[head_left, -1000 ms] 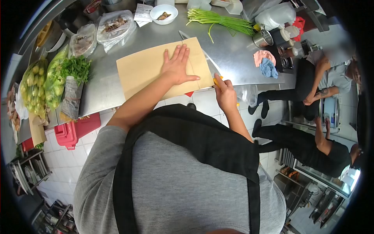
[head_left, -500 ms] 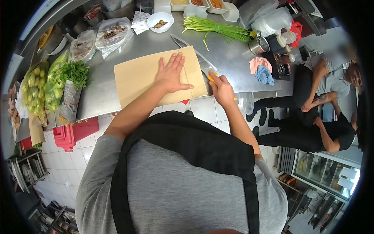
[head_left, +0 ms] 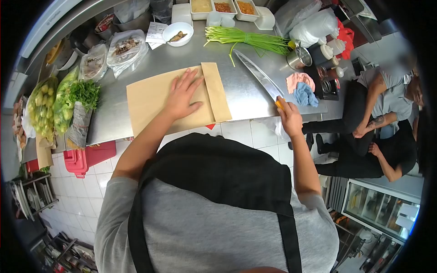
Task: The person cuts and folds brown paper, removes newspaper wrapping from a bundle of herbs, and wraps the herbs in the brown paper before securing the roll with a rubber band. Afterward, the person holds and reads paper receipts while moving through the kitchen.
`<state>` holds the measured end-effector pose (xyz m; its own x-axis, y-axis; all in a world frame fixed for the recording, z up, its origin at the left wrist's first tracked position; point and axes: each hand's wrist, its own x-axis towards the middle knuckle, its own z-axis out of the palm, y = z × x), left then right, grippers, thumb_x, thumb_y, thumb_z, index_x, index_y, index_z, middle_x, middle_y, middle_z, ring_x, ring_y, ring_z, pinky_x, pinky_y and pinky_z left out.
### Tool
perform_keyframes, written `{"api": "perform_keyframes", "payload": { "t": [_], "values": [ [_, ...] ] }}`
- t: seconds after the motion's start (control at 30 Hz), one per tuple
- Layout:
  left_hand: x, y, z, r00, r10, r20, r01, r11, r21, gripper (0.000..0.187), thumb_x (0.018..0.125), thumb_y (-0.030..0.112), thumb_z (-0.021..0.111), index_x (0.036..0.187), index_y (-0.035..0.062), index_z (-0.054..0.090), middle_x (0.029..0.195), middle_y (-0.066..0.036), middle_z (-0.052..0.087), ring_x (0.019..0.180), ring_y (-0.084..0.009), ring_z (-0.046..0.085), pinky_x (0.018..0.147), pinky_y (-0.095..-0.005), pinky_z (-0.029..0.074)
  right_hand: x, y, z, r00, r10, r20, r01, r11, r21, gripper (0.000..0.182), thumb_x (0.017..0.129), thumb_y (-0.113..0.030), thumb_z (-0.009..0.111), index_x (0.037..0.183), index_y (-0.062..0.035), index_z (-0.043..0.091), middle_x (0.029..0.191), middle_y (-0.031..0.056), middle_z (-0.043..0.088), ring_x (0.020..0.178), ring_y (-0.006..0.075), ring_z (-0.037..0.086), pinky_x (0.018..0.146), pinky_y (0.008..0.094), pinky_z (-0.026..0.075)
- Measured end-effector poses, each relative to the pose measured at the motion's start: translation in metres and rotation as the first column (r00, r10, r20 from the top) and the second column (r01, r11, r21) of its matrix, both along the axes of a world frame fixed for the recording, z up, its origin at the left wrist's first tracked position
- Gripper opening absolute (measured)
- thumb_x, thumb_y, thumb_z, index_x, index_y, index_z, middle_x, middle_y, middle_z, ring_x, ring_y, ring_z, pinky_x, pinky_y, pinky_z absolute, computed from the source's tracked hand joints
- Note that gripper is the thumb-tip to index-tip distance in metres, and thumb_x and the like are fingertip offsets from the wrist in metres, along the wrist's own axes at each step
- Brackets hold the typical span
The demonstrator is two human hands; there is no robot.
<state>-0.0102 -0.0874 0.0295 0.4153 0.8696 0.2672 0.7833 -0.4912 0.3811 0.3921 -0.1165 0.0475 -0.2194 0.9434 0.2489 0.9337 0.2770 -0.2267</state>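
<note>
A large sheet of brown paper [head_left: 150, 98] lies on the steel counter near its front edge. My left hand [head_left: 182, 98] rests flat on it with the fingers spread. Along the sheet's right side runs a narrow strip of the same paper [head_left: 216, 93], its long edge standing out from the sheet. My right hand [head_left: 290, 118] is wrapped round the yellow handle of a long knife [head_left: 261, 75]. The blade points away from me and to the left, over the counter to the right of the paper.
Spring onions [head_left: 246, 40] lie at the back beside a metal cup [head_left: 299, 57]. A blue cloth [head_left: 305, 94] sits at the right. Bagged vegetables [head_left: 42, 102] and leafy herbs [head_left: 85, 88] crowd the left end. A white bowl [head_left: 177, 34] stands behind the paper. Two people [head_left: 382, 104] are at the right.
The knife has moved from the paper's right part out to the right, clear of the sheet. The strip on the paper's right side now shows a distinct edge. My left hand stays flat on the sheet.
</note>
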Motion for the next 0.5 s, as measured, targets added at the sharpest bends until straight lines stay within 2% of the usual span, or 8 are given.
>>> {"api": "perform_keyframes", "payload": {
  "t": [0.13, 0.17, 0.2, 0.23, 0.33, 0.4, 0.47, 0.5],
  "values": [
    [-0.01, -0.02, -0.002, 0.996, 0.016, 0.088, -0.019, 0.999, 0.034, 0.044, 0.067, 0.014, 0.068, 0.109, 0.016, 0.059, 0.131, -0.008, 0.042, 0.132, -0.0319, 0.028, 0.101, -0.0508, 0.026, 0.018, 0.037, -0.013, 0.999, 0.053, -0.005, -0.052, 0.997, 0.052, 0.041, 0.078, -0.015, 0.063, 0.118, -0.0196, 0.058, 0.095, 0.009, 0.056, 0.088, 0.0284, 0.055, 0.076, 0.039, 0.046],
    [-0.008, -0.025, -0.005, 0.997, 0.009, 0.082, -0.011, 1.0, 0.026, 0.041, 0.068, 0.014, 0.068, 0.107, 0.0162, 0.06, 0.13, -0.009, 0.043, 0.131, -0.0331, 0.028, 0.1, -0.0501, 0.027, 0.022, 0.041, -0.015, 0.997, 0.071, 0.006, -0.071, 0.994, 0.078, 0.04, 0.078, -0.015, 0.064, 0.117, -0.0194, 0.059, 0.097, 0.0095, 0.055, 0.089, 0.0294, 0.054, 0.078, 0.0397, 0.045],
    [-0.005, -0.031, -0.004, 0.997, 0.001, 0.075, -0.002, 1.0, 0.02, 0.037, 0.068, 0.015, 0.067, 0.105, 0.0165, 0.061, 0.128, -0.009, 0.044, 0.131, -0.0343, 0.029, 0.1, -0.0494, 0.027, 0.007, 0.039, -0.003, 0.988, -0.021, 0.152, -0.005, 0.985, 0.17, 0.039, 0.075, -0.016, 0.066, 0.113, -0.0144, 0.061, 0.1, 0.0125, 0.054, 0.092, 0.0327, 0.053, 0.081, 0.0422, 0.044],
    [-0.001, -0.035, -0.004, 0.998, -0.009, 0.068, 0.009, 1.0, 0.013, 0.034, 0.069, 0.015, 0.067, 0.103, 0.0167, 0.063, 0.127, -0.01, 0.045, 0.13, -0.0356, 0.029, 0.099, -0.0487, 0.028, -0.01, 0.04, 0.001, 0.998, 0.017, 0.056, -0.027, 0.983, 0.181, 0.039, 0.074, -0.016, 0.066, 0.112, -0.0126, 0.061, 0.1, 0.0133, 0.055, 0.093, 0.0333, 0.053, 0.082, 0.0422, 0.043],
    [0.008, -0.04, -0.007, 0.999, 0.043, -0.004, -0.043, 0.999, -0.006, 0.043, 0.075, 0.024, 0.065, 0.117, 0.0226, 0.058, 0.131, -0.01, 0.041, 0.13, -0.0347, 0.028, 0.102, -0.0496, 0.025, -0.082, 0.039, -0.004, 0.959, 0.179, -0.221, -0.135, 0.971, 0.198, 0.039, 0.074, -0.02, 0.067, 0.11, -0.0053, 0.06, 0.104, 0.0177, 0.055, 0.096, 0.0358, 0.052, 0.083, 0.0415, 0.044],
    [0.011, -0.042, -0.006, 0.994, 0.095, -0.053, -0.096, 0.995, -0.012, 0.049, 0.076, 0.03, 0.064, 0.124, 0.0238, 0.053, 0.133, -0.01, 0.039, 0.13, -0.034, 0.028, 0.103, -0.0492, 0.023, -0.148, 0.023, 0.004, 0.884, 0.221, -0.412, -0.251, 0.968, -0.02, 0.053, 0.075, -0.028, 0.068, 0.121, -0.0073, 0.051, 0.11, 0.0203, 0.052, 0.1, 0.0377, 0.051, 0.085, 0.0442, 0.044],
    [0.015, -0.041, -0.007, 0.985, 0.135, -0.106, -0.138, 0.99, -0.017, 0.056, 0.077, 0.035, 0.064, 0.129, 0.0236, 0.048, 0.135, -0.01, 0.038, 0.13, -0.0327, 0.027, 0.104, -0.0481, 0.022, -0.195, 0.01, 0.024, 0.952, 0.185, -0.244, -0.241, 0.943, -0.228, 0.072, 0.068, -0.029, 0.073, 0.13, -0.0113, 0.042, 0.122, 0.0218, 0.044, 0.111, 0.0371, 0.046, 0.088, 0.0437, 0.044],
    [0.017, -0.041, -0.009, 0.988, 0.136, -0.077, -0.138, 0.99, -0.019, 0.057, 0.077, 0.035, 0.064, 0.13, 0.0216, 0.047, 0.135, -0.01, 0.038, 0.13, -0.0327, 0.027, 0.104, -0.0476, 0.022, -0.2, 0.007, 0.022, 0.961, 0.214, -0.176, -0.256, 0.93, -0.264, 0.069, 0.068, -0.026, 0.072, 0.129, -0.0113, 0.044, 0.121, 0.0213, 0.045, 0.109, 0.037, 0.047, 0.088, 0.0429, 0.044]
  ]
}}
